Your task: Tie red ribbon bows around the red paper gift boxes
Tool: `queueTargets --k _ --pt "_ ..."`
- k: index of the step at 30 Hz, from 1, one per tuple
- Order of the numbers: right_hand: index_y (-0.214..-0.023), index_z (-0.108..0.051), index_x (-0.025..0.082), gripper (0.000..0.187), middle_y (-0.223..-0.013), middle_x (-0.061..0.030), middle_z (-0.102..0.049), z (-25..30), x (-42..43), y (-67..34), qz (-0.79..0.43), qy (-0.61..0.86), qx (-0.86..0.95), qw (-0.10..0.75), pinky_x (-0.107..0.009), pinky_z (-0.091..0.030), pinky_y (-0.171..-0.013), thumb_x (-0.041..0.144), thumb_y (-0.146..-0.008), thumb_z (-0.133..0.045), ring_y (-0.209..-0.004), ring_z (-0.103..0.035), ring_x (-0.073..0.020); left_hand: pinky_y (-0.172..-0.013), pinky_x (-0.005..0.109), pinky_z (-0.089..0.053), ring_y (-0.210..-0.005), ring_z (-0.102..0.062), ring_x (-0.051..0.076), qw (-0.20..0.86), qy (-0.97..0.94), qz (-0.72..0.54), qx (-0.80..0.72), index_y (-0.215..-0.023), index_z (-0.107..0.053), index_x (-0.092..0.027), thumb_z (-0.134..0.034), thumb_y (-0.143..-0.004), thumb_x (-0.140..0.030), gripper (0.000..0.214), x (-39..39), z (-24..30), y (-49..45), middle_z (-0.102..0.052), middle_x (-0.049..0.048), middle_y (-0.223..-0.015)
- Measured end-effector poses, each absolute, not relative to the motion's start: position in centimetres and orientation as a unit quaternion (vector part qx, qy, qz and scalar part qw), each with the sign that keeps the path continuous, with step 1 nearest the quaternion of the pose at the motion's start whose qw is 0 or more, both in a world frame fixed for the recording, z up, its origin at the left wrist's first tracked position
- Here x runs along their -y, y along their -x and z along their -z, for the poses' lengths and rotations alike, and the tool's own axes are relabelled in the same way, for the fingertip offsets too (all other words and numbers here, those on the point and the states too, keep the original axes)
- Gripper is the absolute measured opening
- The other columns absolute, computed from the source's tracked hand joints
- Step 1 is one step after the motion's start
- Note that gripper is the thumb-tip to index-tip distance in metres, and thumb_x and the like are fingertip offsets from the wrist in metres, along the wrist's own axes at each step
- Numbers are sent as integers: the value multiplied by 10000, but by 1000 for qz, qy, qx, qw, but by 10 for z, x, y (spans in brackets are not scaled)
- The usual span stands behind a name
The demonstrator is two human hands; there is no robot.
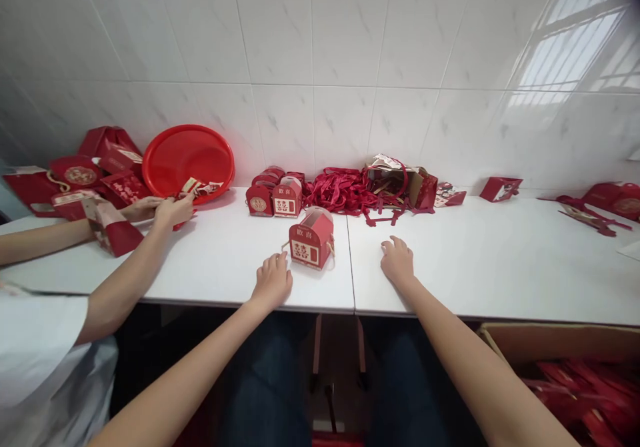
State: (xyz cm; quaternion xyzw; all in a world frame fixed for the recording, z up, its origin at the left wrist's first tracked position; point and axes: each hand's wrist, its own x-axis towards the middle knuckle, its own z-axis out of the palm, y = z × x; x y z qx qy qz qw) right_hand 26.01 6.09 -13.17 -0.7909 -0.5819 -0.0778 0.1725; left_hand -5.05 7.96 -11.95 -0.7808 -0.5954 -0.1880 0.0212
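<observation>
A red gift box (305,245) with a rounded top, cream characters on its front and a cord at its sides stands upright on the white table (480,253). My left hand (273,279) rests on the table just left of this box, fingers loosely bent and holding nothing. It is close to the box's corner; I cannot tell whether a fingertip touches the cord. To the right of the box, apart from it, my right hand (399,260) lies on the table with its fingers apart and nothing in them. Behind the box is a heap of red ribbons (340,190).
Small finished boxes (286,197) stand by the wall. An open box of scraps (425,190) lies beside the ribbons. At left, a co-worker's hands (173,212) hold something before a red basin (187,157), near several red boxes (75,172). A carton (560,341) sits below the table's right edge.
</observation>
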Motion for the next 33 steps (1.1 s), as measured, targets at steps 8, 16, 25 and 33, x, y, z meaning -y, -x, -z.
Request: queueTargets --k 8,16,25,33 --pt "-1158 -583 202 393 -1389 -103 -430 130 -159 -256 84 727 648 210 -428 -228 -1028 90 -826 -405 -1292 -313 -263 -1067 519 -292 -1374 -190 320 -6 792 394 467 -1444 10 -237 -620 -761 -383 940 -94 95 31 -175 166 -1461" --pt "-1099 -634 237 394 -1346 -113 -488 134 -235 -239 22 674 701 231 -528 -119 -1046 89 -768 -479 -1300 -325 -288 -1043 560 -312 -1339 -226 356 -47 706 502 498 -1427 -90 -265 -708 -663 -445 999 -121 91 -7 -200 161 -1425" --pt "-832 -684 213 211 -969 -55 -692 135 -233 -243 -53 608 707 358 -490 -114 -1069 134 -791 -493 -1014 -569 -217 -983 458 -429 -1279 -381 313 -200 636 541 512 -1439 -20 -272 -691 -679 -391 1021 -119 90 -1 -289 146 -1399" --pt "-796 -660 168 179 -714 -53 -688 76 -231 -254 -213 518 598 573 -351 -517 -667 266 -737 -522 -637 -634 -184 -931 450 -481 -1231 -443 310 -222 626 549 508 -1434 -68 -283 -662 -682 -420 968 -117 90 -4 -325 135 -1379"
